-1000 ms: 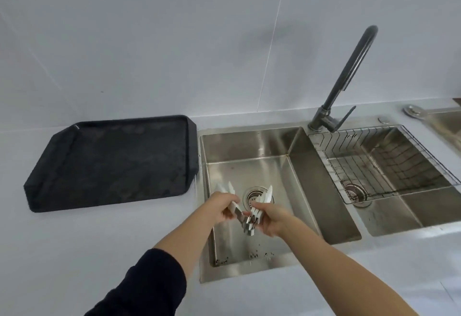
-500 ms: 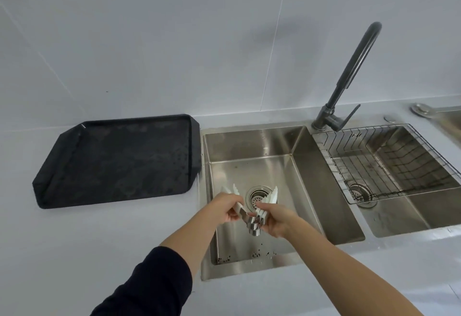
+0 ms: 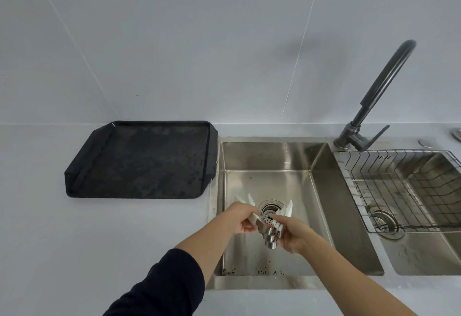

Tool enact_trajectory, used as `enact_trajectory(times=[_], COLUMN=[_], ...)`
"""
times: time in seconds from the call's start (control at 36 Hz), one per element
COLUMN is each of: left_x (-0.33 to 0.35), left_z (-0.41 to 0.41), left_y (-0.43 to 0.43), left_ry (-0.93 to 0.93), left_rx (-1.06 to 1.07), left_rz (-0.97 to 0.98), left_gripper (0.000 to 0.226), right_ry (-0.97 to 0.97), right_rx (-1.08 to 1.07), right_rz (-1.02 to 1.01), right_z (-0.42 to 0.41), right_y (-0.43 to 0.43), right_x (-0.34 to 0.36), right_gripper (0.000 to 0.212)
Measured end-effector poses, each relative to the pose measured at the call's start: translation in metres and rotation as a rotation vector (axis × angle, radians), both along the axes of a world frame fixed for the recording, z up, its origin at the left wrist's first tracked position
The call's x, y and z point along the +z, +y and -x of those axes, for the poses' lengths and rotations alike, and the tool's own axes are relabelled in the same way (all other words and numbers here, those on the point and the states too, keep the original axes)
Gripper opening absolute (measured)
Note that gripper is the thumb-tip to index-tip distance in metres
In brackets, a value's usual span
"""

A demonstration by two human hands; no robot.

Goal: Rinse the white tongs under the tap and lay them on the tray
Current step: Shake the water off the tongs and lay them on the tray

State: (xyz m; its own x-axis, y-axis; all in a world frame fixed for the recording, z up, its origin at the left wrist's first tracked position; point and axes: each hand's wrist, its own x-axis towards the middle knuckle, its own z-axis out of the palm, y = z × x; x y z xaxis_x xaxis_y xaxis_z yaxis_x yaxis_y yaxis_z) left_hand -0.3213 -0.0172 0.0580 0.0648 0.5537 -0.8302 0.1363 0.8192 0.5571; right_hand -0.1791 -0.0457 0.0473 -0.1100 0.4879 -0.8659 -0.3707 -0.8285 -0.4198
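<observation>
White tongs (image 3: 270,236): scalloped tips, looped steel hinge

On the tabletop (image 3: 74,241) the tray (image 3: 142,161) lies at nine o'clock of the left basin (image 3: 267,156); the tap (image 3: 374,96) stands at two o'clock, the wire basket (image 3: 394,151) in the right basin (image 3: 424,261) at three o'clock.

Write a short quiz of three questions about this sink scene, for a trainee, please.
1. True or false: the white tongs lie on the black tray.
2. The wire basket sits: A) on the counter; B) in the right basin; C) on the tray.
3. Over which basin do the left hand and the right hand hold the tongs?
Key: 1 false; 2 B; 3 the left basin.
</observation>
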Motion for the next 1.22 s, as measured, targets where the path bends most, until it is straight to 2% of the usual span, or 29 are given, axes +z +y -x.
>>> enact_trajectory(times=[0.28, 0.44, 0.56, 0.81, 0.92, 1.08, 1.22], left_x=[0.011, 0.029, 0.048, 0.079, 0.080, 0.073, 0.055], left_z=[0.014, 0.049, 0.089, 0.225, 0.275, 0.332, 0.369], left_y=[0.007, 0.026, 0.042, 0.074, 0.084, 0.097, 0.107], left_ry=[-0.064, -0.132, -0.111, 0.004, 0.079, 0.119, 0.205], left_rx=[-0.030, -0.062, -0.069, -0.059, -0.019, 0.053, 0.080], left_rz=[-0.070, -0.176, -0.300, -0.492, -0.494, -0.473, -0.450], left_gripper=[0.008, 0.006, 0.038, 0.048, 0.048, 0.046, 0.048], right_ry=[-0.086, -0.119, -0.148, -0.113, -0.150, -0.170, -0.239], right_rx=[0.001, 0.021, 0.048, 0.160, 0.176, 0.205, 0.267], right_rz=[-0.065, -0.125, -0.196, -0.278, -0.312, -0.322, -0.349], right_z=[0.013, 0.045, 0.084, 0.216, 0.271, 0.333, 0.376], right_y=[0.003, 0.020, 0.036, 0.078, 0.094, 0.117, 0.134], right_x=[0.020, 0.050, 0.068, 0.087, 0.085, 0.076, 0.053], right_gripper=[0.038, 0.036, 0.031, 0.009, 0.022, 0.022, 0.040])
